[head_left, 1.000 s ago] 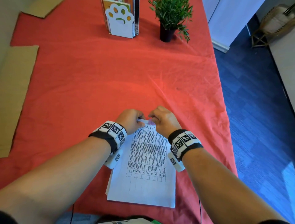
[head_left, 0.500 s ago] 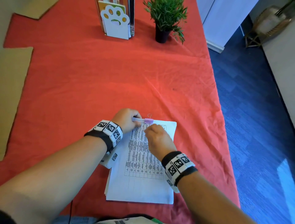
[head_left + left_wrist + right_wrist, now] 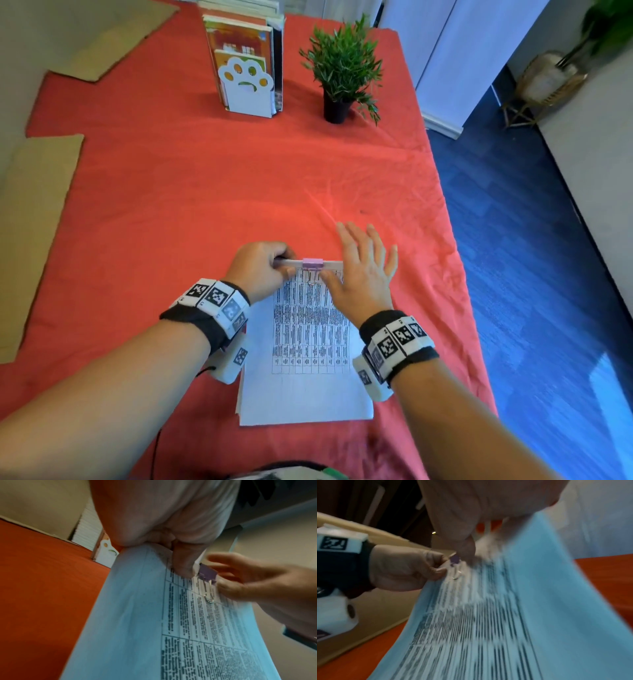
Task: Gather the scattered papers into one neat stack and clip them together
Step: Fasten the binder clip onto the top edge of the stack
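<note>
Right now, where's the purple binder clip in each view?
Head: binder clip centre, on the paper stack's far edge, between both hands.
Left wrist: right of centre, beside the left thumb.
Right wrist: left of centre, blurred.
Shared landmark: the printed table.

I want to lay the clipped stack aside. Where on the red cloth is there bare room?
A wide bare patch of red cloth lies between the paper stack and the bookend and potted plant. The left side toward the cardboard is bare too. It is crowded by the clip, where the left hand and right hand work.
</note>
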{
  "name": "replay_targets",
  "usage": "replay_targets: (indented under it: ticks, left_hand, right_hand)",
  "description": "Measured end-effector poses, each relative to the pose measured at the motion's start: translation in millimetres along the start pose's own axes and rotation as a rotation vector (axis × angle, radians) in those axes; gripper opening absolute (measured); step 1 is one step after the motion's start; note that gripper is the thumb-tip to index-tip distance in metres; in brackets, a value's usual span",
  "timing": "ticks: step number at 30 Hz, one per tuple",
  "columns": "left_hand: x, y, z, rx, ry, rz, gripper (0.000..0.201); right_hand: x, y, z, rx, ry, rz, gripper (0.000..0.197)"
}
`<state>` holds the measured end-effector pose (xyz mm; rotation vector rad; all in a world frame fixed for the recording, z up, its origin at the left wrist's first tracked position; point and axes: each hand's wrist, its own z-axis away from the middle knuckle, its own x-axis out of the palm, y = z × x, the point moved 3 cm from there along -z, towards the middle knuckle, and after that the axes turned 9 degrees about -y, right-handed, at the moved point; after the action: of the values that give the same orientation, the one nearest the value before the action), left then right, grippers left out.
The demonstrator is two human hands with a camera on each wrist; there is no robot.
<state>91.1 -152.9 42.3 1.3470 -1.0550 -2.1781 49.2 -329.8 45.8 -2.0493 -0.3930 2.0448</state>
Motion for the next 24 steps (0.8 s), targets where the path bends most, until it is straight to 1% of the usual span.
replay_targets:
  ticks: [1,2,4,5,6,8,9,11,13,15,16,17,18,19,20,21,22,23,24]
  left_hand:
    - [-7.2,1.3,0.9,0.004,0.001,0.029,0.028]
    - [-15.4,3.5,2.0,0.017,0.009,0.06,0.028]
    - [-32.4,6.7,1.9,0.046,0.044,0.108,0.029]
    - [-41.0,8.0,0.7,0.056,0.067,0.127,0.029]
    - [-48.6,8.2,-0.9,0.058,0.089,0.155,0.029]
    - [-61.9,11.4,-3.0,0.07,0.128,0.236,0.03]
    - [-68.0,12.9,-3.9,0.075,0.145,0.26,0.029]
    - [-79.8,14.2,-5.5,0.071,0.179,0.293,0.028]
    - [-85.9,8.1,-8.9,0.054,0.238,0.313,0.026]
    - [-84.9,4.3,-7.8,0.018,0.349,0.193,0.01]
    - [-82.0,4.1,-7.1,0.013,0.4,0.118,0.009]
    - [-76.6,4.0,-5.3,-0.012,0.439,0.079,0.019]
    - [-69.2,1.1,-2.8,-0.056,0.462,0.093,0.036]
    - [-62.9,-1.5,1.2,-0.107,0.468,0.162,0.052]
    - [-54.0,-7.1,4.5,-0.16,0.446,0.256,0.06]
    - [-42.3,-13.9,8.0,-0.226,0.391,0.336,0.063]
    - [-29.2,-22.2,10.9,-0.298,0.307,0.376,0.065]
    - [-16.7,-26.3,16.7,-0.349,0.224,0.397,0.066]
    - [-5.4,-30.4,21.2,-0.377,0.162,0.447,0.064]
  right_hand:
    - [-3.0,6.3,3.4,0.042,0.056,-0.137,0.08]
    - [-1.4,15.2,6.3,0.07,0.068,-0.357,0.082]
    - [2.8,24.6,14.9,0.125,-0.007,-0.857,0.08]
    - [6.1,28.3,20.0,0.154,-0.049,-0.999,0.073]
    - [9.3,32.1,23.7,0.175,-0.088,-1.021,0.058]
    - [13.7,38.6,30.3,0.2,-0.171,-0.944,0.024]
    - [14.3,40.4,34.2,0.197,-0.213,-0.924,0.015]
    - [11.9,39.4,41.7,0.18,-0.255,-0.919,0.015]
    - [9.9,37.8,46.0,0.187,-0.243,-0.945,0.02]
    - [12.1,36.8,47.2,0.234,-0.207,-0.982,0.021]
    - [15.1,37.9,45.6,0.269,-0.175,-1.011,0.016]
    - [15.6,37.8,44.2,0.305,-0.148,-1.041,0.011]
    - [18.0,40.2,42.2,0.345,-0.124,-1.065,0.014]
    - [18.9,42.1,39.9,0.378,-0.114,-1.088,0.017]
    - [19.2,44.2,37.3,0.406,-0.104,-1.112,0.016]
    - [16.1,44.0,34.7,0.42,-0.091,-1.138,0.011]
    - [13.9,44.7,31.5,0.431,-0.077,-1.168,0.009]
    - [11.5,44.8,28.6,0.448,-0.069,-1.196,0.011]
    - [10.6,45.6,25.7,0.463,-0.063,-1.22,0.013]
